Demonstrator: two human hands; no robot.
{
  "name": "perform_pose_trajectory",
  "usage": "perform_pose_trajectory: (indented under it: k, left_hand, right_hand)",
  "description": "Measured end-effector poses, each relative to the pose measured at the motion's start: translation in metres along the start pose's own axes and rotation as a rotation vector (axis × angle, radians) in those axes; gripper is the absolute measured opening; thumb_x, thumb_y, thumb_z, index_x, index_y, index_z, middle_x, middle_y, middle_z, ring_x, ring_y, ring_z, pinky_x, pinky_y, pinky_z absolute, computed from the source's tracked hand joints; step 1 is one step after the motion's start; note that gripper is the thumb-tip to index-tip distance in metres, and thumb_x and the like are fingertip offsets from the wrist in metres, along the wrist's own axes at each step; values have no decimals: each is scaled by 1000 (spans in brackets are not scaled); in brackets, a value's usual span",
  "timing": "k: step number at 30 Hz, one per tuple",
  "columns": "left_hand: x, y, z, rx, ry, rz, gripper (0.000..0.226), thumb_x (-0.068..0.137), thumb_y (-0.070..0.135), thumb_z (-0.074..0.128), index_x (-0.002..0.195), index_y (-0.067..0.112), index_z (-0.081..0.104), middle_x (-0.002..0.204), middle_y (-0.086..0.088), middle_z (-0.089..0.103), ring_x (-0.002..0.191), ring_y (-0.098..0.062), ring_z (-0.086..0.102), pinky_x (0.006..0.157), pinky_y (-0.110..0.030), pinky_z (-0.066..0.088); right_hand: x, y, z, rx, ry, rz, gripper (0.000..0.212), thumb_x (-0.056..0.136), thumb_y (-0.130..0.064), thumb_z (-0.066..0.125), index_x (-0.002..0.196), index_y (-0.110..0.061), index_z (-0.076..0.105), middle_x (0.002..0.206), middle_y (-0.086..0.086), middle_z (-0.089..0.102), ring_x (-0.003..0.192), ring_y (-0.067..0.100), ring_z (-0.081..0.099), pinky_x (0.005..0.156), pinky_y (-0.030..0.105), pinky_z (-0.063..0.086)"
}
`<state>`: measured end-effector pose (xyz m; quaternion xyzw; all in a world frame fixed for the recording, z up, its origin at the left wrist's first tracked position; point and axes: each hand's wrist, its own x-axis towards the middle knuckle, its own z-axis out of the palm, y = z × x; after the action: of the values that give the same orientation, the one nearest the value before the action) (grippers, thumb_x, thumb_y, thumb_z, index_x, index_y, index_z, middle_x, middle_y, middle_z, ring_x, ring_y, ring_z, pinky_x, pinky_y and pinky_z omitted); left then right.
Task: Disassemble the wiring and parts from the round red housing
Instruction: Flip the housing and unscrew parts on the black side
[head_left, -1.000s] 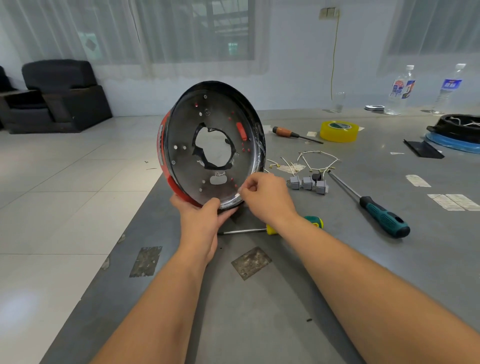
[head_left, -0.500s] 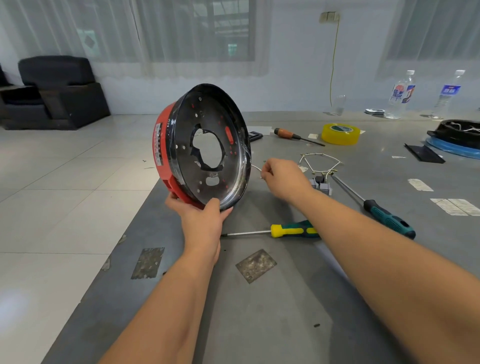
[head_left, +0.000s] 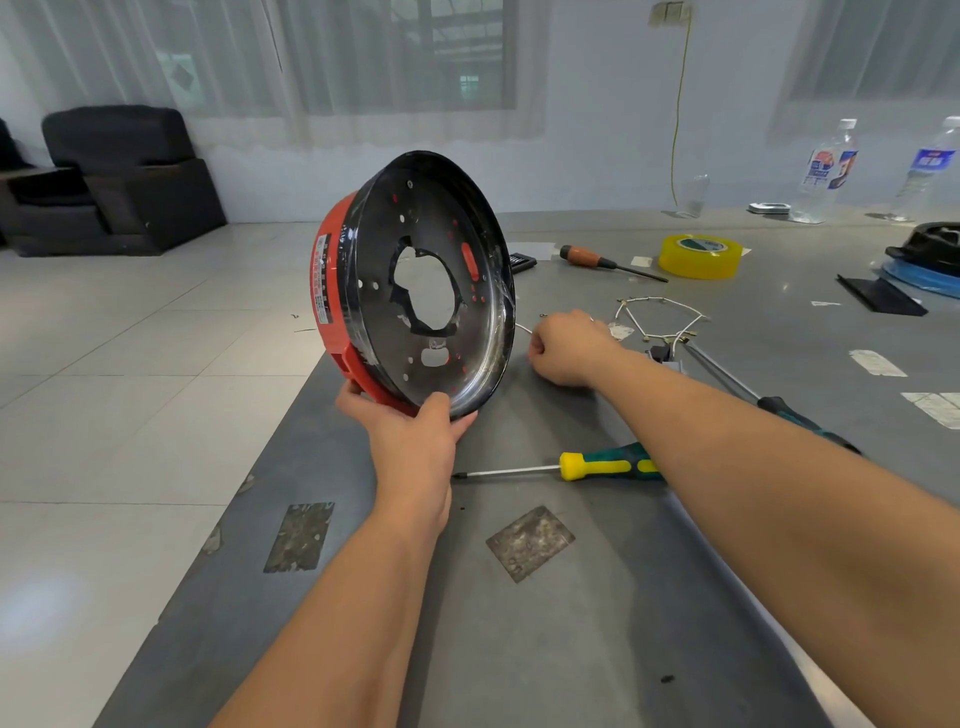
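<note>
The left hand (head_left: 410, 441) grips the round red plastic housing (head_left: 415, 280) tilted; the right hand (head_left: 563, 348) pinches a thin white wire (head_left: 522, 328). Best set it down clear of the housing.

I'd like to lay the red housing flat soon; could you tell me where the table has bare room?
Bare grey table lies nearest the person, between the forearms, below the yellow-handled screwdriver. Crowded: beyond the right hand, with the wire loop, tape roll and orange-handled screwdriver.

Glossy black metal inside the red plastic housing (head_left: 415, 291), matt grey table (head_left: 545, 623), shiny yellow tape roll (head_left: 700, 256)
</note>
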<state>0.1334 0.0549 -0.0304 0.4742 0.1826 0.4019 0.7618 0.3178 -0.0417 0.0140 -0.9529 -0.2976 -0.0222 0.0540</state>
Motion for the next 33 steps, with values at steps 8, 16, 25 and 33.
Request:
perform_pose_trajectory:
  k: [8,16,25,33]
  left_hand:
    - [0,4,0,-54,14,-40,61,93,-12,51,137,24,30,135,1,50,123,-23,62,79,-41,66]
    - [-7,8,-1,-172,-52,-147,47,98,-1,68,125,25,40,141,-11,59,123,-32,69,86,-47,65]
    - [-11,12,0,-89,-237,-163,69,81,28,81,145,22,54,131,1,74,119,-18,72,93,-32,62]
    - [-1,21,-11,-40,-37,-149,54,87,55,75,134,31,63,120,13,78,109,-6,74,87,-32,59]
  right_hand:
    - [-14,12,-11,283,64,59,24,97,-23,56,115,-20,72,118,8,70,113,30,62,99,43,52]
    - [-77,-16,-9,1052,135,169,42,95,-37,63,130,-12,61,103,5,75,84,24,76,86,45,61]
    - [-101,-28,0,1610,178,137,30,89,4,60,106,-21,64,116,11,71,100,31,72,70,41,64]
    - [-102,6,-2,1115,414,170,10,90,-22,59,96,-27,66,88,0,75,81,20,73,74,48,62]
